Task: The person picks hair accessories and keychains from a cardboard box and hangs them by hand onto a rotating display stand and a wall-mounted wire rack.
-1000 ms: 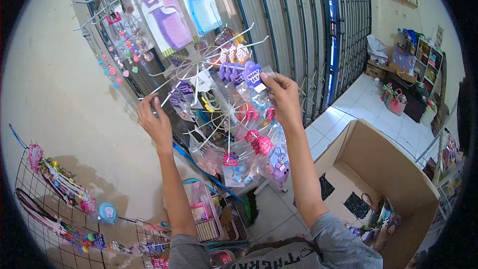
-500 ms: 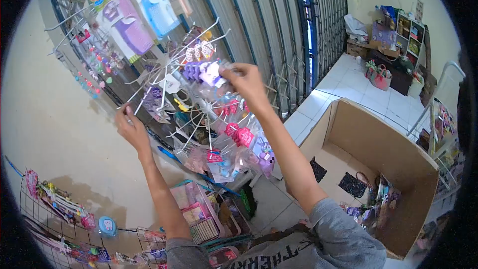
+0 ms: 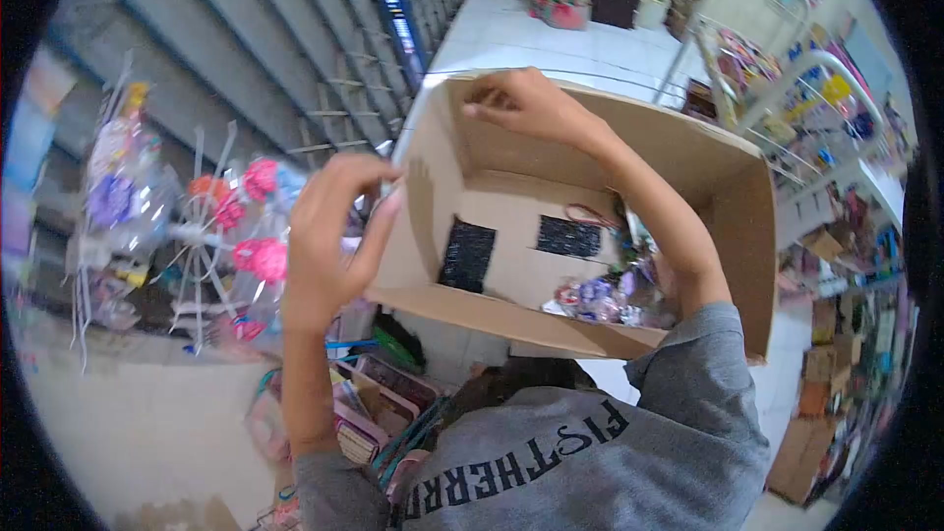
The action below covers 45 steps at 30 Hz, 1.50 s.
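My left hand is raised in front of me by the left corner of a large open cardboard box, its fingers curved and nothing visible in it. Over the box's far rim, my right hand has its fingers curled in, with no item showing in them. Inside the box lie two black mesh pieces and a heap of small packaged accessories. A wire display rack hung with pink and purple packets stands blurred to the left of my left hand.
A folding metal shutter runs behind the rack. Baskets of small goods sit on the floor below my left arm. Wire shelves of merchandise and stacked cartons line the right side. White tiled floor lies beyond the box.
The view has swung down and right, from the rack to the box. Both hands have left the rack; the right hand has let go of the packet and now sits over the box.
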Tool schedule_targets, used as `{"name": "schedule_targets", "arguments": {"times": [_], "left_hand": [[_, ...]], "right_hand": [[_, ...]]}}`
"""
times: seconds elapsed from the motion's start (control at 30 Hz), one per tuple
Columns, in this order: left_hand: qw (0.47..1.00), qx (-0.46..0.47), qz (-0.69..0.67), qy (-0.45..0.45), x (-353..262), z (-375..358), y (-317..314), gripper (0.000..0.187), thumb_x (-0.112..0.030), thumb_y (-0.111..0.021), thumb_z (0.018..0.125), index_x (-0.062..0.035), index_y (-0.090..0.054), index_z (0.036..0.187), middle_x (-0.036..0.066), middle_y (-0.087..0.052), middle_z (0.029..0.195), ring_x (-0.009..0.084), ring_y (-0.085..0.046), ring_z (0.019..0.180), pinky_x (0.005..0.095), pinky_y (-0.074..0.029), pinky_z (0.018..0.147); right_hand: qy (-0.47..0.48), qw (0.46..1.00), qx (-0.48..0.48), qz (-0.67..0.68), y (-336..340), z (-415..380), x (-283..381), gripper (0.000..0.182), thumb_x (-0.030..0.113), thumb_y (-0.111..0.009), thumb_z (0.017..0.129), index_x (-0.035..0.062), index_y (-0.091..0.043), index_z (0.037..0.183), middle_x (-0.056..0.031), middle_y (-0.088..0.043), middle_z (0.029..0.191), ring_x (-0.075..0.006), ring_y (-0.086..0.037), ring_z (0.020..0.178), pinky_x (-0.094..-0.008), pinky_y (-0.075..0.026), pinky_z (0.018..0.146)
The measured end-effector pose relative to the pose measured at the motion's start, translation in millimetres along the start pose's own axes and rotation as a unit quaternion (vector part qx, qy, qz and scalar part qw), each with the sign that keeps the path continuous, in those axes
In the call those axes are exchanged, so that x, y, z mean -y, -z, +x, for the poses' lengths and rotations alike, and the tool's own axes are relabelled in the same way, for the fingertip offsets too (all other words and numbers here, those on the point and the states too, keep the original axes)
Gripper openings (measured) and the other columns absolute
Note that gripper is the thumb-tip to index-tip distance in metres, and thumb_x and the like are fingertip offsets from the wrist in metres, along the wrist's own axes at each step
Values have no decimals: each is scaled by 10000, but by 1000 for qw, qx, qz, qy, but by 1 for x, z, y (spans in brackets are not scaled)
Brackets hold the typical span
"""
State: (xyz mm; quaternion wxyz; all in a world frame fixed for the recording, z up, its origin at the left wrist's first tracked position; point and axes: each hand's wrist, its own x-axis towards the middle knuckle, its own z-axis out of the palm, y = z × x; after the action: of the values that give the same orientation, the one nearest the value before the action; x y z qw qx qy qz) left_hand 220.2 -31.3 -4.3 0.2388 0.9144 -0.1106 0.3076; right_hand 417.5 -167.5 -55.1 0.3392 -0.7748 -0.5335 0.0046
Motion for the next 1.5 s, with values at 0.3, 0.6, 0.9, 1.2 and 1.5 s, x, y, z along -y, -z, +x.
{"name": "schedule_targets", "arguments": {"times": [0.3,0.6,0.9,1.2,1.5], "left_hand": [[850,524,-40,-27,47,28,-273,265,-148,-551,645,-25,-516,877,168,-548,812,289,-530,774,358,-414,686],[594,800,-89,-1,39,-90,-396,412,-229,-662,521,1,-511,828,139,-561,748,259,-542,702,343,-428,613],[664,710,-217,84,47,-134,-390,352,-240,-695,507,-39,-547,755,106,-563,674,222,-541,643,307,-425,583],[664,690,-263,121,53,-28,-327,321,-237,-671,555,-23,-532,749,61,-560,629,125,-516,583,256,-403,531],[877,364,-211,230,34,33,-107,299,-189,-660,599,-15,-496,779,46,-526,695,92,-501,667,232,-395,600]], "right_hand": [[-255,945,201,-32,-22,-163,-128,226,184,-546,676,40,-561,849,-173,-557,790,-312,-538,731,-359,-427,661],[-290,929,193,-124,-132,-235,-185,343,54,-476,640,4,-460,979,-197,-471,965,-319,-483,868,-359,-416,711],[-350,901,180,-181,-157,-237,-232,384,57,-436,664,-1,-380,1039,-182,-409,1052,-295,-386,1005,-372,-323,824],[-307,952,5,-15,-110,-214,-212,150,42,-465,685,-23,-493,817,-223,-516,723,-371,-490,716,-416,-389,618],[-232,918,-84,312,-8,-129,-111,175,133,-521,750,-34,-517,804,-89,-521,604,-92,-504,586,-256,-411,550]]}}
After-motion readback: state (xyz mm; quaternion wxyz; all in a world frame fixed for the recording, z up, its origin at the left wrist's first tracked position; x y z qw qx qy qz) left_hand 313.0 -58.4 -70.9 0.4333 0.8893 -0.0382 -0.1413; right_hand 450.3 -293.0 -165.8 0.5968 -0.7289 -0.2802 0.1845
